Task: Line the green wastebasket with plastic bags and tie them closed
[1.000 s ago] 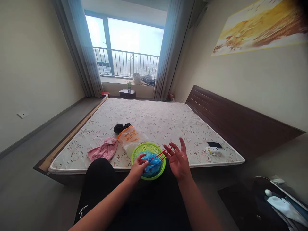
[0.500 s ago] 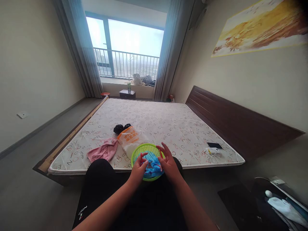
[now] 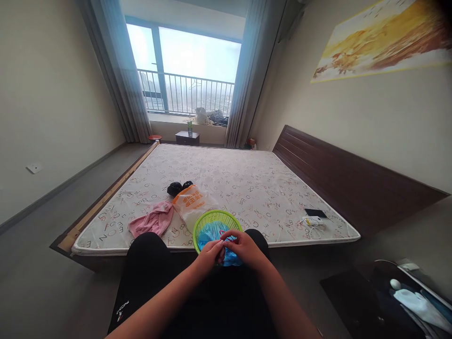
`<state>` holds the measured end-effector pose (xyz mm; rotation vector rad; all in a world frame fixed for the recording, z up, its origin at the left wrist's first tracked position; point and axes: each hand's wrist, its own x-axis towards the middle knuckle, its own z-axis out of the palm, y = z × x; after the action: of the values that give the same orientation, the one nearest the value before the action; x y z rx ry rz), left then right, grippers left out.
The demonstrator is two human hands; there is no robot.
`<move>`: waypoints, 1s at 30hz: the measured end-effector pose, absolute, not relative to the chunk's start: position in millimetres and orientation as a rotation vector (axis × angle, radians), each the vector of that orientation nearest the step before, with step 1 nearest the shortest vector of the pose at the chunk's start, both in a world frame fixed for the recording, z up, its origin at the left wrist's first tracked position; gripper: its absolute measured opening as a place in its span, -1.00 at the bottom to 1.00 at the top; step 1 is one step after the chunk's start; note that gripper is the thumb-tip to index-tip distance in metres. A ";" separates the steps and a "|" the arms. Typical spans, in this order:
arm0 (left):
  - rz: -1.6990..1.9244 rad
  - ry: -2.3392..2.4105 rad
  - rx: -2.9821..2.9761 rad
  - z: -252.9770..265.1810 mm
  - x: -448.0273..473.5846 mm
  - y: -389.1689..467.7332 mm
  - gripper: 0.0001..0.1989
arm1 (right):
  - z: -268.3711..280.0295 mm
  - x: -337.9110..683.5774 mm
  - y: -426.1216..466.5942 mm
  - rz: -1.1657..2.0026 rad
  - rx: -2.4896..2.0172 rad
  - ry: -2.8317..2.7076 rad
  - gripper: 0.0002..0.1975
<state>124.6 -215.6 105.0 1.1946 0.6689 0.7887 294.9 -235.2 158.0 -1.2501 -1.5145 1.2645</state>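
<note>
My left hand and my right hand meet at the fingertips, both pinched closed. A thin pinkish-red loop sticks up where their fingers join; its lower part is hidden by the fingers. Just under my hands, a crumpled blue plastic bag lies inside a lime-green mesh basket. The basket sits by my lap at the near edge of the mattress, and my hands cover part of its front rim.
Left of the basket lie a white-and-orange plastic bag, black bundles and a pink cloth on the mattress. A dark phone and a white device with a cable lie to the right. Beyond stands a small dark table.
My hands have come together over the blue bag from being apart with fingers spread. The red strand that was at my right fingers now shows as a loop between both hands.
</note>
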 end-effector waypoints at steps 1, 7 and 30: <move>0.783 0.667 1.213 105.2 124.6 -215.3 -0.46 | 157.0 296.9 -234.8 1.248 -1.255 -1.516 -0.59; 0.729 0.711 1.239 104.1 124.4 -212.5 -0.46 | 150.3 303.1 -234.4 1.236 -1.300 -1.537 -0.62; 0.734 0.729 1.195 90.1 124.1 -212.1 -0.49 | 146.7 304.2 -232.2 1.332 -1.205 -1.308 -0.66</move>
<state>124.1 -212.1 90.1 1.1950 0.7291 0.7337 304.2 -232.2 146.7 -1.2052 -1.3079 1.3324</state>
